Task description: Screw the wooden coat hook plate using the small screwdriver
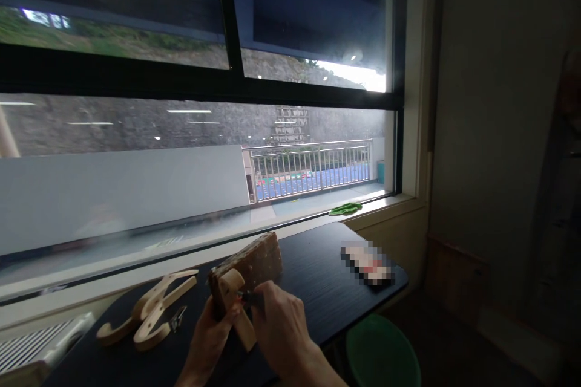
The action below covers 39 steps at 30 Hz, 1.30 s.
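My left hand grips a wooden block with a pale curved wooden piece set against its near end, holding it just above the dark table. My right hand is closed in a pinch on a small dark tool whose tip touches the curved piece. What kind of tool it is I cannot make out.
Two pale curved wooden pieces and a small metal clip lie on the table to the left. A flat blurred item lies near the table's right corner. A green stool stands below. Something green rests on the window sill.
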Tool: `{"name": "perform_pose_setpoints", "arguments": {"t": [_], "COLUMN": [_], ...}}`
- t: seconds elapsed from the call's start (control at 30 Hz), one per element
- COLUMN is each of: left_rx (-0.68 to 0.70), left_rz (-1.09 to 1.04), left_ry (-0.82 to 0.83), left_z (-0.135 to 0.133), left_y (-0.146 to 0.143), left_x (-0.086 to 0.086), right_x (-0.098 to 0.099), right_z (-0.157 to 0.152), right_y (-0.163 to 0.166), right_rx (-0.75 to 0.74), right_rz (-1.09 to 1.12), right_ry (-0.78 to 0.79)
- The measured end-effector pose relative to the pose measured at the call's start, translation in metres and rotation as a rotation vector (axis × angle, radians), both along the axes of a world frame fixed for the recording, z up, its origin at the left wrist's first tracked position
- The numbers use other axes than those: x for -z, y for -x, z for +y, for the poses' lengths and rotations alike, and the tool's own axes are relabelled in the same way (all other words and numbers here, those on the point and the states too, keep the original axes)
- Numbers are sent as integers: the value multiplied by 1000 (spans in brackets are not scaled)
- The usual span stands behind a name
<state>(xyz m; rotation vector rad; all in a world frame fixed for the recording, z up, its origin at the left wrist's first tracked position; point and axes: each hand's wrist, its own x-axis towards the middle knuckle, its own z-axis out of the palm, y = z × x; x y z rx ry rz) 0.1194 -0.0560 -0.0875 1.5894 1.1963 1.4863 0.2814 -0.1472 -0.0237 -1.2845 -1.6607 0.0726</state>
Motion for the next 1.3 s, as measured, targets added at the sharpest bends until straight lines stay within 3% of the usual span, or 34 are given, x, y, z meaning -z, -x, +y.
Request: {"name": "perform_pose_setpoints", "arguments": {"t": [0.43, 0.7, 0.97, 1.3], "left_rx": [85, 60, 46, 37], "left_rz": [22, -12, 9, 9], "left_ry": [46, 29, 28, 63], "left_z": [-1, -4, -6, -7], "left_y": [4, 0, 1, -2], "left_x": [3, -2, -2, -5], "right_x": [13, 17, 19, 18], "right_z": [-9, -12, -12, -18], "right_y": [12, 11, 16, 13], "right_rx": [41, 75, 107, 40], "right_rz": [139, 147, 88, 167], "right_ry": [-71, -71, 28, -41]}}
